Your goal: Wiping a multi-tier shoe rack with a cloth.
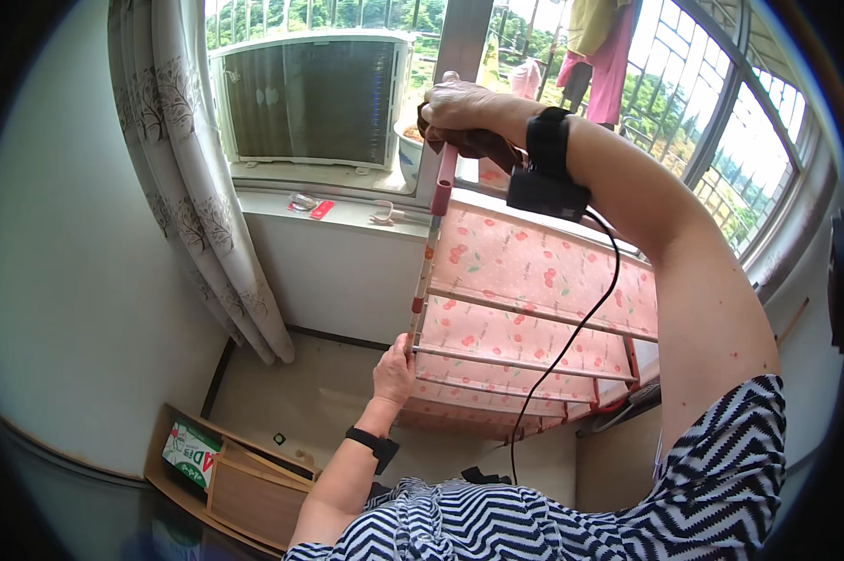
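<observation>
In front of me stands a tube-frame shelf rack [527,366] with pink cherry-print fabric shelves [506,256]. My left hand [394,372] grips its near-left upright pole [422,284] at about the height of a crossbar. Raised to the pole's top end, my right hand [457,102] is closed on a dark brown cloth [481,144]. The cloth bunches around or against the pink plastic joint [444,184]; how far it wraps is hidden by my fingers. A black device [548,193] is strapped to my right wrist, and its cable [569,336] hangs across the rack.
Behind the rack is a windowsill [267,203] with a small package [313,205] and a white hook-shaped piece [388,212]. A patterned curtain [197,196] hangs at the left. An open cardboard box [156,449] holding a wooden panel [253,494] stands at lower left. A potted plant [409,151] is outside.
</observation>
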### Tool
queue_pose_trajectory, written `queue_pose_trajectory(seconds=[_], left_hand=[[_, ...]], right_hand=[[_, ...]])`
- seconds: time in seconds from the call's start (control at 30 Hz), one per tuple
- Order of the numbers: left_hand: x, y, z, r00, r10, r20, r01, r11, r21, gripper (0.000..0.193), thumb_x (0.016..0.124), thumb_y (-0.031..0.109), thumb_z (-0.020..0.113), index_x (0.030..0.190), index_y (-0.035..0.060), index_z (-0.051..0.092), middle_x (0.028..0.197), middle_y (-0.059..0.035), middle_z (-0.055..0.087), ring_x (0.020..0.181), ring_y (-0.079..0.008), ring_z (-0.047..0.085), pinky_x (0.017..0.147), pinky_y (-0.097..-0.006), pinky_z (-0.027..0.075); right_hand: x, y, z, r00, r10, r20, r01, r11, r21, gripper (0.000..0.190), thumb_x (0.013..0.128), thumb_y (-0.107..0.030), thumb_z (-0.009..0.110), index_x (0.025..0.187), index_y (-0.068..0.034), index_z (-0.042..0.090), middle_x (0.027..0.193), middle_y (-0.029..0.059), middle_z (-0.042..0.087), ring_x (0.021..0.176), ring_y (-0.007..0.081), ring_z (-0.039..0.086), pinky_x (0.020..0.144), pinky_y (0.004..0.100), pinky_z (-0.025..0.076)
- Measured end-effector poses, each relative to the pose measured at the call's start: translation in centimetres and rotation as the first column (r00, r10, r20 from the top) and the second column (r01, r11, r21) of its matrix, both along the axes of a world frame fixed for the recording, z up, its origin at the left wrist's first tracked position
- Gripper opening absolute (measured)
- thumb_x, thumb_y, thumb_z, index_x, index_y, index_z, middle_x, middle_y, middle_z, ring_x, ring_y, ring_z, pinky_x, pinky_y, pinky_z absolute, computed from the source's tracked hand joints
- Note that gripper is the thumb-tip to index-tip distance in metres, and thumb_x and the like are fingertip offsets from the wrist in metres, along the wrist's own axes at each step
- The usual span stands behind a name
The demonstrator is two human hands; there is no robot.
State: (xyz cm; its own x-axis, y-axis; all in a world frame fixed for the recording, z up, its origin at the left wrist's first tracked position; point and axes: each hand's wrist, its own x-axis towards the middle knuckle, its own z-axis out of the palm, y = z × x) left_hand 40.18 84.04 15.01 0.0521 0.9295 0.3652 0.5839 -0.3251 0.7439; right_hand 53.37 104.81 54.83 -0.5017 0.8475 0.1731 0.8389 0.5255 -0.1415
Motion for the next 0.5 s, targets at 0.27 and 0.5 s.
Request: queue_pose_trajectory(seconds=[0.27,0.5], left_hand=[[0.7,0.0,0.3,0.999,0.026,-0.045,-0.026,1.0,0.005,0.041,0.085,0.012,0.056,0.125,0.0109,0.046,0.097,-0.0136,0.064,0.089,-0.0353,0.061,0.073,-0.0478,0.051],[0.5,-0.2,0.4,1.0,-0.022,-0.016,0.022,1.0,-0.01,0.041,0.086,0.013,0.055,0.126,0.0105,0.045,0.096,-0.0143,0.063,0.09,-0.0353,0.06,0.073,-0.0478,0.05]], right_hand=[[1.9,-2.8,5.8,0.999,-0.024,0.048,0.005,0.928,0.371,0.035,0.085,-0.025,0.046,0.103,-0.003,0.066,0.098,0.0244,0.064,0.1,0.0407,0.058,0.093,0.0435,0.044],[1.1,-3.5,2.1,0.878,0.125,0.462,-0.199,0.973,0.116,0.04,0.088,-0.026,0.042,0.122,-0.01,0.057,0.116,0.0235,0.053,0.114,0.0373,0.05,0.097,0.041,0.042]])
